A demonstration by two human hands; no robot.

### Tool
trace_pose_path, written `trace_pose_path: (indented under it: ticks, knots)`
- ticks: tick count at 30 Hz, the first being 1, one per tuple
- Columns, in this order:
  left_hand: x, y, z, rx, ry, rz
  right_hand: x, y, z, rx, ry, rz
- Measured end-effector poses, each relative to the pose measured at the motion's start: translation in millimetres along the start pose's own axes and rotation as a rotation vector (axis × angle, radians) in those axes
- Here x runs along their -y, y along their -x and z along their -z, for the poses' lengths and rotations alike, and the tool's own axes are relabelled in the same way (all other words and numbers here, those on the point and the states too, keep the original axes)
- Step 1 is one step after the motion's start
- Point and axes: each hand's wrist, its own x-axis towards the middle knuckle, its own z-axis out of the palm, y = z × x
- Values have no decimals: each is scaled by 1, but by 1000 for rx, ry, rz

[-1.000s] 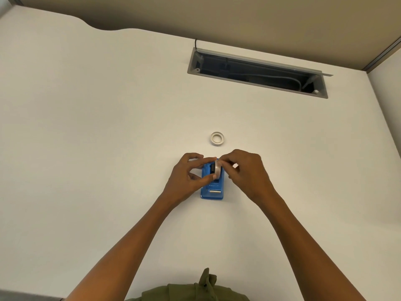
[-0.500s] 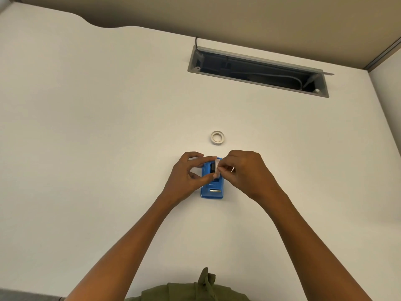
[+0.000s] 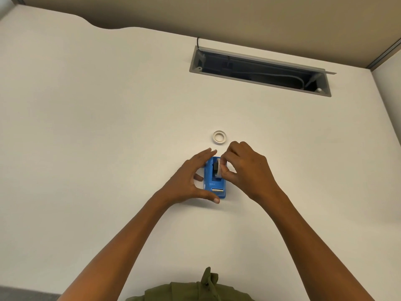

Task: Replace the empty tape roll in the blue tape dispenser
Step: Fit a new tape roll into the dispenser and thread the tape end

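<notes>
Left hand (image 3: 188, 181) spread wide, thumb low; right hand (image 3: 247, 170) curled, its fingertips (image 3: 224, 162) in a pinching grip

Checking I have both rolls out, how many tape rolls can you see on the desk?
2: one roll lies flat on the desk beyond the dispenser; the other roll sits in the dispenser, pinched by the right hand.

An office workstation: a white table (image 3: 108, 127) with a cable tray (image 3: 260, 71) at one o'clock, partition panels (image 3: 238, 18) behind.

Bright, even light; soft faint shadows; sharp focus; wide-angle bending at edges.
</notes>
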Motion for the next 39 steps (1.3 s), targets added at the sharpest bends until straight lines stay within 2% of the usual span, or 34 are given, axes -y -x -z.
trace_pose_path:
  ticks: [7, 39]
  knots:
    - [7, -2, -1, -5, -114, 5, 1, 9, -5, -89, 54, 64]
    - [12, -3, -2, -37, -127, -6, 0, 46, -30, -263, 110, 203]
